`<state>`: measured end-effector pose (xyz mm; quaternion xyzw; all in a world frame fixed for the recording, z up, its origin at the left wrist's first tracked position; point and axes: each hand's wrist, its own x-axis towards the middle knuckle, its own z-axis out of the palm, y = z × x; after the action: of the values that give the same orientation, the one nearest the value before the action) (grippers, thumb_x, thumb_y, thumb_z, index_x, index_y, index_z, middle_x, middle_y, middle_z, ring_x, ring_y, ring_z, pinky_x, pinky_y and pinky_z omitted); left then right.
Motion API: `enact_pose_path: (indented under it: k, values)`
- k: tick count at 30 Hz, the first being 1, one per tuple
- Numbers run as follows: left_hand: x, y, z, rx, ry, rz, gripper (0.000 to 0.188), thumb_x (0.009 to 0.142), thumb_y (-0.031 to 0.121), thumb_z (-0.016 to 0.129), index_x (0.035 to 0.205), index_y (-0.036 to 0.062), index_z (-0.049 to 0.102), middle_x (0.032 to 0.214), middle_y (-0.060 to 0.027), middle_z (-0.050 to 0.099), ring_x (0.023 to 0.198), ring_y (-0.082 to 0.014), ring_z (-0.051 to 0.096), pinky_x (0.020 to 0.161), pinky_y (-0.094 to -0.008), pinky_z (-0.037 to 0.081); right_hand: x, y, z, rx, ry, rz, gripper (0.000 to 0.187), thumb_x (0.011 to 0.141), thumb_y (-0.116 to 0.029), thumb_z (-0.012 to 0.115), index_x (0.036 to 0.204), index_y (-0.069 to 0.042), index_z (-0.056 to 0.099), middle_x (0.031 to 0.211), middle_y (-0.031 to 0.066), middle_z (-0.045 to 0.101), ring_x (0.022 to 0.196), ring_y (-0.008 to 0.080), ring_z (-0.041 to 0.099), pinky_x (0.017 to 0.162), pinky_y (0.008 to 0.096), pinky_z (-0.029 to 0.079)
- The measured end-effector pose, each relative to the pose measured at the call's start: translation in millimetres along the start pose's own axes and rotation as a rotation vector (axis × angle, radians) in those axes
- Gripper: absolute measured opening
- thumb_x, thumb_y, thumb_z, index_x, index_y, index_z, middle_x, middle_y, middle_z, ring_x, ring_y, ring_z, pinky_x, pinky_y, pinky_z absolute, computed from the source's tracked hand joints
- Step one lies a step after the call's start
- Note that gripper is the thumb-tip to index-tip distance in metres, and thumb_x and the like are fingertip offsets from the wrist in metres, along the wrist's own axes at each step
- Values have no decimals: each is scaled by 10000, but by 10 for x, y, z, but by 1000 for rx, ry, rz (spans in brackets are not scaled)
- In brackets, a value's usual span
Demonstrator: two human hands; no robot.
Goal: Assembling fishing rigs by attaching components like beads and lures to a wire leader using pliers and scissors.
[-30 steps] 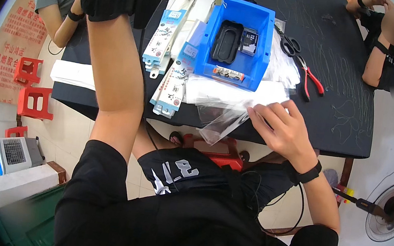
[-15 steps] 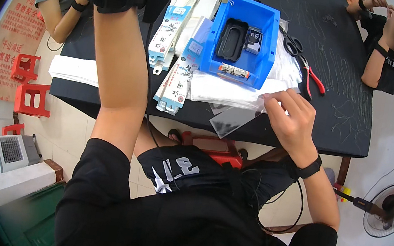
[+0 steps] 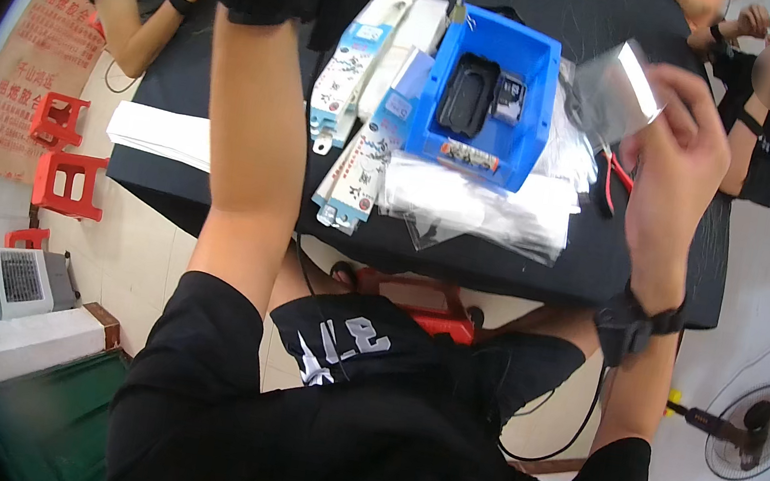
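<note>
My right hand (image 3: 678, 169) is raised over the table's right side, fingers closed on the edge of a small clear plastic bag (image 3: 617, 94). The bag hangs to the left of the fingers and catches the light. My left forearm (image 3: 257, 134) reaches up across the table, and the hand lies beyond the upper edge. Between the arms stands a blue plastic bin (image 3: 540, 115), with a black molded tray (image 3: 467, 95) and a small dark box (image 3: 509, 98) inside. A stack of clear bags (image 3: 517, 210) lies in front of the bin.
Blue-and-white printed packaging cards (image 3: 355, 172) lie left of the bin, and folded white sheets (image 3: 159, 132) farther left. Red-handled pliers (image 3: 611, 184) rest beside my right hand. Two other people sit across the black table (image 3: 586, 279). A fan (image 3: 754, 430) stands at right.
My right hand has lifted from the bag stack and moved right and away from me, carrying one clear bag. My left arm has shifted little.
</note>
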<state>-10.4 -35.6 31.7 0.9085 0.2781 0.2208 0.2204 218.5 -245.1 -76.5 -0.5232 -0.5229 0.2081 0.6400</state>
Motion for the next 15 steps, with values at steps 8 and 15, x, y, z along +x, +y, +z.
enact_pose_path:
  k: [8, 15]
  values:
    - [9, -89, -93, -159, -145, -6, 610, 1108, 510, 548, 1091, -67, 745, 546, -17, 641, 494, -66, 548, 478, -229, 415, 1311, 117, 787, 408, -18, -8, 78, 998, -74, 741, 944, -50, 690, 827, -1, 686, 632, 36, 655, 504, 179, 456]
    - [86, -264, -55, -75, -150, 23, 410, 1099, 414, 603, 980, 34, 701, 588, -27, 649, 501, -45, 528, 484, -218, 384, 1467, 117, 941, 219, -314, -58, 289, 918, -186, 850, 1133, -20, 749, 962, 49, 773, 700, 61, 620, 615, 225, 471]
